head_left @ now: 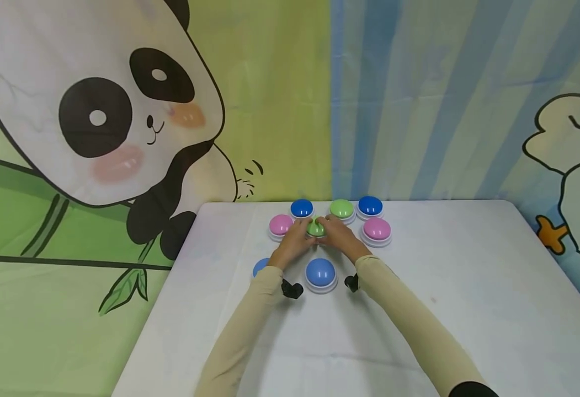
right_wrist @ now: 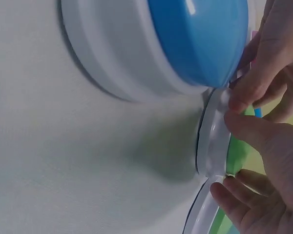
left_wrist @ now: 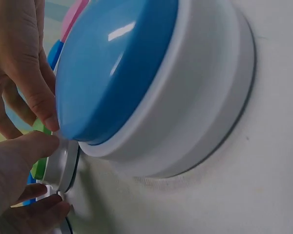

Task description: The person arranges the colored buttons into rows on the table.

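Finds round green-domed white plastic button clamped between left hand and right hand, toward far edge of white table.

On the table, one button sits between my left hand and right hand, another button nearer me.

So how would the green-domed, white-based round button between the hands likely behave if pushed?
The green-domed button would probably slide rather than tip: its white base is wide and low. The base's glossy wall may feel slippery. It's likely stiff: its wall shows no sagging.
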Demonstrator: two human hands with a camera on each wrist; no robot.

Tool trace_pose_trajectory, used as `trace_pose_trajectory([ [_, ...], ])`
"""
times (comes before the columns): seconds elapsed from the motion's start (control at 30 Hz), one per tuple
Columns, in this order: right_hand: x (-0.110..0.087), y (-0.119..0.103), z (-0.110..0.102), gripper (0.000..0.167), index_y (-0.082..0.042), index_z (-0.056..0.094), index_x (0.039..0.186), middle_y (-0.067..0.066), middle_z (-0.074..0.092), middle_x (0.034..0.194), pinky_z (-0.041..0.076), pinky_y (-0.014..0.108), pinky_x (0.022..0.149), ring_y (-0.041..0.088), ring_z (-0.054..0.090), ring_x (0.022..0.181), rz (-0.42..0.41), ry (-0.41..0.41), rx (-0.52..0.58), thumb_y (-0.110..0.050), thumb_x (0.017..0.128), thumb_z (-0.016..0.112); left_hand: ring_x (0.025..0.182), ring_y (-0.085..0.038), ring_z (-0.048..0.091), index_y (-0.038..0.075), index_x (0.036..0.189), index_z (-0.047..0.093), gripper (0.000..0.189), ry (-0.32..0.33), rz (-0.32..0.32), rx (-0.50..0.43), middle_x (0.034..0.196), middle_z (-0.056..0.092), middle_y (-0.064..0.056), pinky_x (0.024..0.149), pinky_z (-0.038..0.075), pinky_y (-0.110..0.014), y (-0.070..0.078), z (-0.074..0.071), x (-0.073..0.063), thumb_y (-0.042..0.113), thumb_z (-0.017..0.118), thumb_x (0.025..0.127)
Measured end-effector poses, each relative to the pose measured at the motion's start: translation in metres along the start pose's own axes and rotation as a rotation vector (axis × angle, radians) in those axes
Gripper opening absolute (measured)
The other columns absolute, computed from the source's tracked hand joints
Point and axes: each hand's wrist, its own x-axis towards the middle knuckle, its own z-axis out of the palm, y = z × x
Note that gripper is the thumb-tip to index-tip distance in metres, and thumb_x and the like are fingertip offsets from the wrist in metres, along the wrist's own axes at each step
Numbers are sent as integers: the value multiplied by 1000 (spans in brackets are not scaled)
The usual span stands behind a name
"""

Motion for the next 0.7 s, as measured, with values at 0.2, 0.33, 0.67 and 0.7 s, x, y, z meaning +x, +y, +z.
trace_pose_trajectory([
  [0.2, -1, 8, 12, 59, -7, 47, 135, 24, 56, 124, 49, 50, 99, 37, 56, 115, -6, 14, 61, -19, 85, 75, 133, -29, 48, 3, 143, 39, 65, -20, -1, -41, 143, 48, -17, 113, 40, -41, -1, 8, -2, 15, 71, 88],
  [0.33, -4, 12, 19, 58, -6, 48, 133, 25, 58, 120, 50, 51, 97, 38, 57, 112, -35, 69, 58, -18, 83, 76, 132, -31, 49, 0, 142, 40, 68, 5, 2, -33, 141, 50, -19, 113, 39, -41, -1, 13, -3, 15, 74, 86],
  [0.67, -17, 6, 3, 60, -19, 48, 134, 20, 51, 122, 54, 47, 89, 31, 57, 101, 14, 4, 114, -30, 83, 77, 126, -26, 54, 5, 139, 47, 64, -20, 60, -79, 137, 56, -12, 107, 45, -39, -2, -9, -15, 19, 76, 84],
  [0.7, -19, 4, 0, 60, -19, 48, 135, 20, 50, 122, 55, 47, 88, 31, 58, 99, 4, 6, 118, -31, 83, 77, 123, -25, 56, 6, 139, 47, 64, -19, 63, -93, 137, 57, -12, 105, 47, -39, 0, -13, -17, 19, 77, 83],
])
